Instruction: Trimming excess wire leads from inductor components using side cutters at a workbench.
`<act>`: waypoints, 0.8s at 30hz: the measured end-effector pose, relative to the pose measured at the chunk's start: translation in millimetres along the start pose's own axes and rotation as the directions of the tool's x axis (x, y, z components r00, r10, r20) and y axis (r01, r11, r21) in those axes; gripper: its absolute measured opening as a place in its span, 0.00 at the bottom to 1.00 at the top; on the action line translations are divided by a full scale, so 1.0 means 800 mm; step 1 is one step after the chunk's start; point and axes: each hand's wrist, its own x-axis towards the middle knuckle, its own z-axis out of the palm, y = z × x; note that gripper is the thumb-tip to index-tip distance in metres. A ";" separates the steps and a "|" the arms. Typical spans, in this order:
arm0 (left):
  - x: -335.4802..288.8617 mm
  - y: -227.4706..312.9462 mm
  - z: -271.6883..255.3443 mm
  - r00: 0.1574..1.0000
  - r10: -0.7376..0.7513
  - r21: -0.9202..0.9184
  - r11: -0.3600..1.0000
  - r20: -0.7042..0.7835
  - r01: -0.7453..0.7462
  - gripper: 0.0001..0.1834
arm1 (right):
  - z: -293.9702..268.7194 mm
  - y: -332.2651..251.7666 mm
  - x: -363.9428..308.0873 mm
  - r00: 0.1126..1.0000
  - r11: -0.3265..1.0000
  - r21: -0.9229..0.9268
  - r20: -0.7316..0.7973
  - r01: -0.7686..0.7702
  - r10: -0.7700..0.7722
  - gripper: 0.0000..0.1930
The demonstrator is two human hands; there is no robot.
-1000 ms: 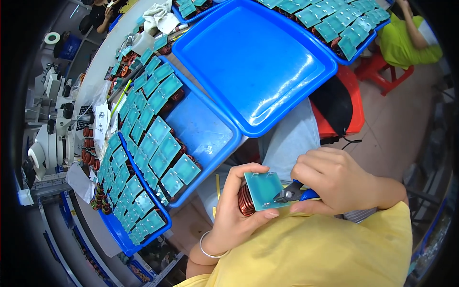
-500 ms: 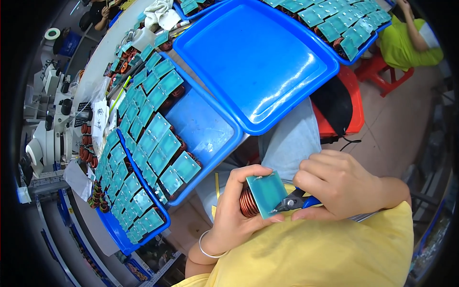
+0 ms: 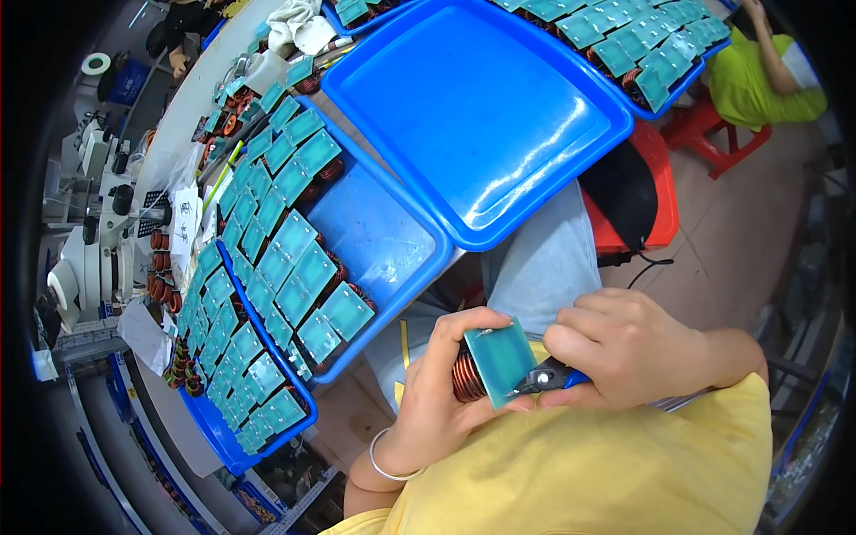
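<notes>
My left hand [image 3: 434,392] is closed around a copper-wound coil [image 3: 466,374] fixed to the back of a square green circuit board [image 3: 502,358]. Thumb and fingers grip the board by its upper and lower edges, its flat face turned up toward the right. In my right hand [image 3: 624,348] is a pair of cutting pliers [image 3: 546,377] with blue handles, partly hidden by the fingers. The dark jaws touch the lower corner of the board, by a small solder point. Whether the jaws are closed there I cannot tell.
A bare blue tray [image 3: 464,116] lies ahead. Left of it, another blue tray [image 3: 379,223] bears rows of coil boards, and a third tray [image 3: 308,419] beside it is full of them. More boards fill a tray at the upper right. A person [image 3: 767,80] sits beyond, near a red stool [image 3: 713,138].
The board and the pliers have shifted very slightly, and the fingers of my right hand have closed further on the handles. The trays stay as they were.
</notes>
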 end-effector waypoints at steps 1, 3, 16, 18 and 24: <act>0.001 -0.001 0.000 0.999 0.029 -0.009 1.000 0.014 -0.029 0.35 | 0.002 0.001 -0.001 1.000 1.000 0.013 -0.013 -0.002 0.003 0.21; 0.005 0.003 -0.001 0.999 0.032 0.032 0.999 0.024 -0.033 0.34 | 0.005 0.003 -0.003 1.000 1.000 0.027 -0.026 -0.005 0.006 0.21; 0.002 0.000 0.006 0.940 -0.160 -0.884 0.323 0.301 0.338 0.33 | -0.001 0.023 -0.018 0.951 0.869 0.448 -0.110 -0.212 0.289 0.23; 0.003 0.008 0.003 0.900 -0.273 -0.875 0.258 0.341 0.410 0.33 | 0.007 0.019 -0.011 0.928 0.805 0.574 -0.198 -0.152 0.317 0.25; 0.000 0.006 -0.002 0.904 -0.147 -0.906 0.076 0.402 0.416 0.30 | 0.013 0.005 0.009 0.927 0.729 0.672 -0.182 -0.127 0.329 0.28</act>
